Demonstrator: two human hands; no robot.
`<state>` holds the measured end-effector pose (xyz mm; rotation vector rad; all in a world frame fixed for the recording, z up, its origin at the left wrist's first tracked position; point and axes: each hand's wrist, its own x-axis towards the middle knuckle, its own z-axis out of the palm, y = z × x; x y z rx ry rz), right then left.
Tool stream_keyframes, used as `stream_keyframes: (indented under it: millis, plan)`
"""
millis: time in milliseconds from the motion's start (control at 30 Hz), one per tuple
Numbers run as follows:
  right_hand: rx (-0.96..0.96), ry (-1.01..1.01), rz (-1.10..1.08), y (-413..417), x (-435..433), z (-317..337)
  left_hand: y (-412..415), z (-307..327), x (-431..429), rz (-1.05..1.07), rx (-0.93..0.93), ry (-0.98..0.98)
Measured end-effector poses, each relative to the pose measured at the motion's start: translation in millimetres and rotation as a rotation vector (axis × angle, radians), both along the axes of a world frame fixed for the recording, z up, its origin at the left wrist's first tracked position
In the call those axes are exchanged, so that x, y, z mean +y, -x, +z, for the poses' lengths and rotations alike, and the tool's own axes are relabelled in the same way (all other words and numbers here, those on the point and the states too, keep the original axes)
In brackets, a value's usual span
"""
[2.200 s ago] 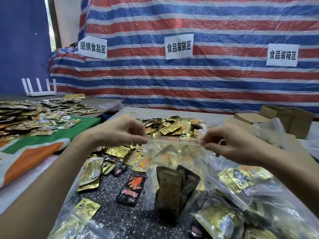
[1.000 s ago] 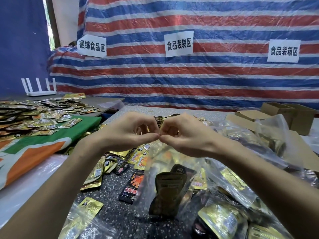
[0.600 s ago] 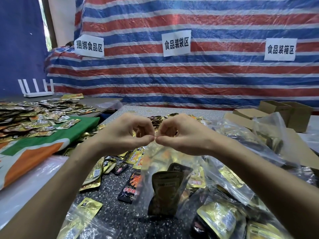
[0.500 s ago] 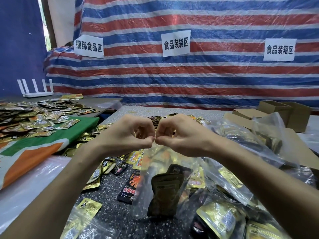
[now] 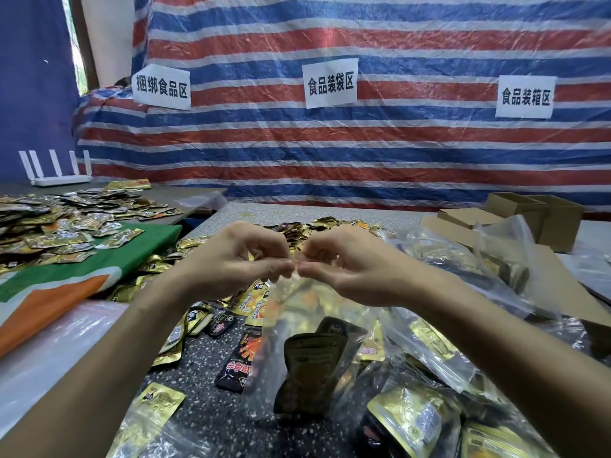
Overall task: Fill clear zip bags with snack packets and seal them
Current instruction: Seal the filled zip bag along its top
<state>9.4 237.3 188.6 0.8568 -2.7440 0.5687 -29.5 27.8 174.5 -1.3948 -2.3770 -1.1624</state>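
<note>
- Red, blue and white stripes run across a big plastic sheet (image 5: 363, 153) that covers the back wall.
- A dark speckled table (image 5: 205, 375) lies under the hands.
- A green and orange cloth (image 5: 66, 282) covers the left side, with a big heap of gold snack packets (image 5: 59, 219) at its far end.
- More loose packets (image 5: 317, 226) lie in a pile on the speckled table, just behind the hands.
- Filled bags (image 5: 439, 352) are heaped on the right, under the right arm, with gold packets showing through.
- Brown cardboard boxes (image 5: 542, 213) stand at the far right.
- The clear zip bag (image 5: 291, 309) hangs from both hands in the middle, and its bottom reaches down to the speckled table.
- The left hand (image 5: 238, 259) pinches the top edge of the bag with thumb and curled fingers.
- The right hand (image 5: 350, 266) pinches the same edge, and the tips of both hands nearly touch.
- I cannot tell if the zip is pressed closed.
- Three white paper signs (image 5: 330, 81) with black writing hang on the sheet, well apart.
- A white router (image 5: 56, 175) with thin sticks pointing up sits far left.
- A dull brown packet (image 5: 310, 368) stands upright inside the clear zip bag, with a black one just behind it.
- A black and red packet (image 5: 239, 365) lies flat on the table just left of the bag.
</note>
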Motion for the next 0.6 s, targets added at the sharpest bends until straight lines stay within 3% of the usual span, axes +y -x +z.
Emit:
stream_keyframes:
  millis: [600]
  plan:
    - [-0.095, 0.078, -0.102, -8.5, 66.3, -13.2, 12.5, -8.3, -19.9, -0.006, -0.096, -0.091]
